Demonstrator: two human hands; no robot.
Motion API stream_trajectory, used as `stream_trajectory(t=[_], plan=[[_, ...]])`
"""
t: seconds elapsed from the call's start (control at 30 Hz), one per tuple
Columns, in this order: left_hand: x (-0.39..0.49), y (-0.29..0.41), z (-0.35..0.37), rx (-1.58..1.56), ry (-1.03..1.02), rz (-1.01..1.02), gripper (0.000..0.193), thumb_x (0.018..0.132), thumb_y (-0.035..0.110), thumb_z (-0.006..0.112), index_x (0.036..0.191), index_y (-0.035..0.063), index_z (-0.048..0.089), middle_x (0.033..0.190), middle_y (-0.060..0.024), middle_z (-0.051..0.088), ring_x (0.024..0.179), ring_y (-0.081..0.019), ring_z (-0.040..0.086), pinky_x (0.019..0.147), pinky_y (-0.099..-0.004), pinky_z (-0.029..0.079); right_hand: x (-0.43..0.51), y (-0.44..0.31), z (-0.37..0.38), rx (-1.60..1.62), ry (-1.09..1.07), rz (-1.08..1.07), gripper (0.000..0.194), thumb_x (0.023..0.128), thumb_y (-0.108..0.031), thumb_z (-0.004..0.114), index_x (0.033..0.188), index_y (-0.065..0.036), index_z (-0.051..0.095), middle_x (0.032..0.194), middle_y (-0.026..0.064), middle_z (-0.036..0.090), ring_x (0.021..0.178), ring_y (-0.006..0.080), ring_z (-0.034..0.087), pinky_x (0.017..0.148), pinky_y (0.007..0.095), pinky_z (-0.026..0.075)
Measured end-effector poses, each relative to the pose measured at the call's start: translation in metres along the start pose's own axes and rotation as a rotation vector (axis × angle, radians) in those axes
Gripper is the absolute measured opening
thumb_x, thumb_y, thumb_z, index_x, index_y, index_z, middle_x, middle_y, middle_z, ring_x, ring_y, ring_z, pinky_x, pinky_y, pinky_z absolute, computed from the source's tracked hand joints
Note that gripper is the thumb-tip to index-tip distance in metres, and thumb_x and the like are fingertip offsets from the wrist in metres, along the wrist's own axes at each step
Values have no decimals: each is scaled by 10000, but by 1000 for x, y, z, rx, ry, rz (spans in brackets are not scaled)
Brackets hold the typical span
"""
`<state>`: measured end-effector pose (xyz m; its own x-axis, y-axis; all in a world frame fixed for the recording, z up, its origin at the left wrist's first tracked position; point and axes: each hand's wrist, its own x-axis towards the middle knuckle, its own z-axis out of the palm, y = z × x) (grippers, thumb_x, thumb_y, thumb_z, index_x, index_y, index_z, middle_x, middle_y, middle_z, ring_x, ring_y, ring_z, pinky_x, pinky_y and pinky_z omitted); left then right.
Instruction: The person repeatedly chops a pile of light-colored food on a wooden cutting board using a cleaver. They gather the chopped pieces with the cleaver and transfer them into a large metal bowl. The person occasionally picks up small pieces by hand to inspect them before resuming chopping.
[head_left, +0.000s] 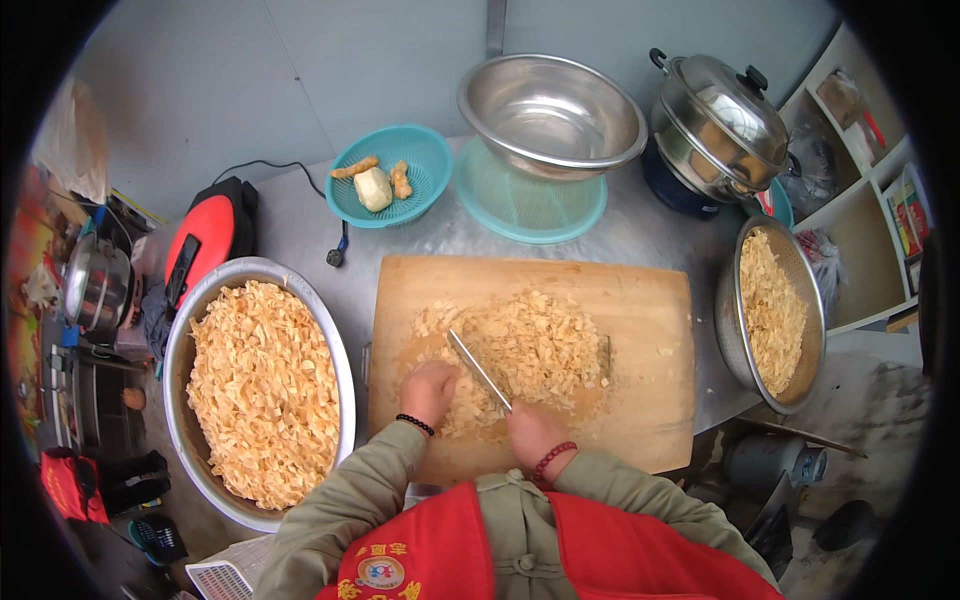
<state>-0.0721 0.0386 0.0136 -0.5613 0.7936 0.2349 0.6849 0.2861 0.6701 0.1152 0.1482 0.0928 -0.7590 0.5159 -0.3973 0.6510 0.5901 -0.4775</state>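
A wooden cutting board (645, 345) lies before me with a heap of chopped pale yellow strips (547, 337) spread over its middle. My right hand (536, 435) grips a knife (478, 367) by the handle; its blade, seen nearly edge-on, points up and left over the heap's left part. My left hand (430, 391) rests at the left edge of the heap, left of the blade, fingers curled; whether it holds any strips cannot be told. A large metal basin (174, 375), full of similar strips (262, 390), stands left of the board.
A metal colander (731, 337) with more strips stands at the right. Behind the board are a turquoise basket (431, 161) with a pale peeled piece and ginger-like roots, a turquoise sieve (525, 206) partly under a steel bowl (555, 112), and a lidded steamer pot (720, 120). A plug (335, 257) lies near the board.
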Motion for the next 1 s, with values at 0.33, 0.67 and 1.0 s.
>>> stream_trajectory(t=[0.33,0.67,1.0], plan=[[-2,-1,3,-41,63,19,86,792,51,643,820,80,720,832,-79,670,841,-314,628,747,-411,512,42,-27,-2,37,28,30,215,897,-185,552,930,11,632,839,263,669,814,435,658,730,520,516],[-6,4,-4,-29,58,6,95,802,60,652,854,90,727,870,-64,666,854,-304,623,751,-413,509,2,0,-24,-141,-123,72,289,924,-282,556,953,-8,647,873,240,688,840,427,671,758,523,528],[-16,5,-10,-102,82,-20,109,838,84,672,930,63,727,972,-105,694,921,-320,627,819,-416,508,-22,35,27,63,193,96,303,921,-327,601,926,-26,633,735,237,654,703,441,639,633,527,506]])
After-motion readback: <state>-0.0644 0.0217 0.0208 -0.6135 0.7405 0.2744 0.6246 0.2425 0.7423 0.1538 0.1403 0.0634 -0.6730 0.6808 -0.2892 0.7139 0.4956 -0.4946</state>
